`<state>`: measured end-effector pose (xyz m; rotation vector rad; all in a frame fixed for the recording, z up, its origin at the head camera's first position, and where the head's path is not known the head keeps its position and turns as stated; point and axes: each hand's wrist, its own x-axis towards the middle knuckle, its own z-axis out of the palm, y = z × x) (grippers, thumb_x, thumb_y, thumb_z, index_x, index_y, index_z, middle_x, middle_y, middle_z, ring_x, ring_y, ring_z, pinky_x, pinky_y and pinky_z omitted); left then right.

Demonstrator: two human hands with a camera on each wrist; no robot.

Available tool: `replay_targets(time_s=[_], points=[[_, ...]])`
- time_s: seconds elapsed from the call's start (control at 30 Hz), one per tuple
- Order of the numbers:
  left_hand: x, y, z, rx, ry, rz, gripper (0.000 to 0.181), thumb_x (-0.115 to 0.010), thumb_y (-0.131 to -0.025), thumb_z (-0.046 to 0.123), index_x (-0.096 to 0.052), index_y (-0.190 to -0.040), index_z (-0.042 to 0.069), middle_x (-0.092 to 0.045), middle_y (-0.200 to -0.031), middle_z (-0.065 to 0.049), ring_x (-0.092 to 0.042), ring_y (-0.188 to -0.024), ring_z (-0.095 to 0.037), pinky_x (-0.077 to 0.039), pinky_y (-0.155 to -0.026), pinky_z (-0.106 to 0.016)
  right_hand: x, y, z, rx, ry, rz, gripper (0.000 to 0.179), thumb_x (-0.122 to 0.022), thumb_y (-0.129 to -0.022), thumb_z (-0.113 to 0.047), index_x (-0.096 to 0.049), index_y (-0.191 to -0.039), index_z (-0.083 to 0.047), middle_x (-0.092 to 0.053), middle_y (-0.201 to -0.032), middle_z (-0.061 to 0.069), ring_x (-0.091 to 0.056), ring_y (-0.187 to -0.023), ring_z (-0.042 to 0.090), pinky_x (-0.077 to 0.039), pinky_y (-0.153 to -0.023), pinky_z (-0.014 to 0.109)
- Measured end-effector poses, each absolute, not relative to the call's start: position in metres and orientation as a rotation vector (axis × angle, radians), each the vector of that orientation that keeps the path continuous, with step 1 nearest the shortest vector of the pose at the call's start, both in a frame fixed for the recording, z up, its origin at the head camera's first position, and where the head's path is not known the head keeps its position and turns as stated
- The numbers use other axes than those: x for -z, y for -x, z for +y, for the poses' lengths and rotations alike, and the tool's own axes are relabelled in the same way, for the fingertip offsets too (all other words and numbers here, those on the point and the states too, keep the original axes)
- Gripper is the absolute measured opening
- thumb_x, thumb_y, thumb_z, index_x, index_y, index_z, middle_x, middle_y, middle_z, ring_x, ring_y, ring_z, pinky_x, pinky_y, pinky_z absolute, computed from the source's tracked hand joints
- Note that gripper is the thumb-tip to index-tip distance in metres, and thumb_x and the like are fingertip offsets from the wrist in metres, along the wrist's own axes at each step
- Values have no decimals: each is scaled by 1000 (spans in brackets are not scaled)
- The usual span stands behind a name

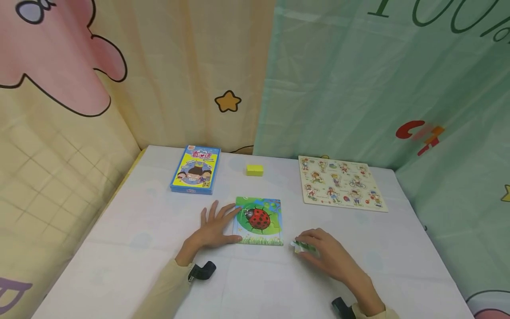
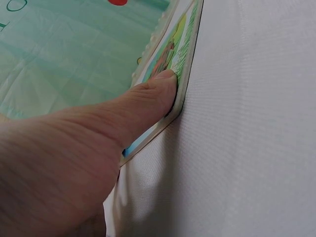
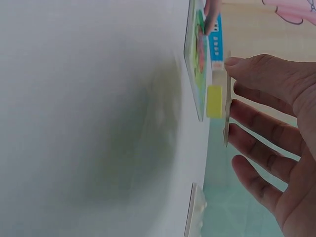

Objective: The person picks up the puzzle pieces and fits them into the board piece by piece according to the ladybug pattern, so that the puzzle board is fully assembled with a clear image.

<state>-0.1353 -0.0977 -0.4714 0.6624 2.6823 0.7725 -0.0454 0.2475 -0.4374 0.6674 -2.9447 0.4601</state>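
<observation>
A square ladybug puzzle [image 1: 259, 219] lies flat on the table, its printed grass border nearest the person. My left hand [image 1: 214, 230] rests at its left side with the fingers spread; in the left wrist view the thumb [image 2: 155, 91] presses on the puzzle's corner. To the right of the puzzle, my right hand [image 1: 326, 252] pinches a thin puzzle piece [image 1: 298, 249] printed in green and white. The right wrist view shows this piece [image 3: 227, 111] edge-on, raised off the table between thumb and fingertips.
A blue and yellow box [image 1: 195, 170] lies at the back left. Behind the puzzle sits a small yellow block [image 1: 254, 170]. A pale board with children figures [image 1: 341, 184] lies at the back right. Printed curtains [image 1: 191, 79] hang behind the white table [image 1: 119, 248].
</observation>
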Motion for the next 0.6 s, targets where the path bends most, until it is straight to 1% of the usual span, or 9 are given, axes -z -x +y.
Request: replay_targets(time_s=[0.13, 0.33, 0.6], points=[[471, 135, -98, -777, -653, 2678, 86, -75, -87, 45, -33, -158, 20, -22, -166, -8, 8, -151, -50, 8, -114, -74, 432, 56, 235, -444, -743, -2943, 31, -80, -86, -31, -74, -115, -22, -68, -116, -7, -63, -108, 13, -55, -93, 37], [469, 134, -97, -778, -640, 2677, 87, -76, -86, 45, -33, -157, 20, -22, -166, -8, 8, -151, -49, 9, -114, -73, 429, 71, 220, -469, -826, -2901, 31, -80, -86, -28, -74, -115, -19, -68, -118, -5, -63, -109, 14, -55, -92, 37], [469, 135, -97, -782, -645, 2681, 87, -75, -86, 45, -33, -157, 20, -22, -166, -8, 8, -151, -50, 8, -114, -74, 429, 88, 196, -555, -872, -2916, 31, -78, -88, -28, -74, -118, -20, -68, -118, -4, -61, -112, 15, -54, -95, 38]])
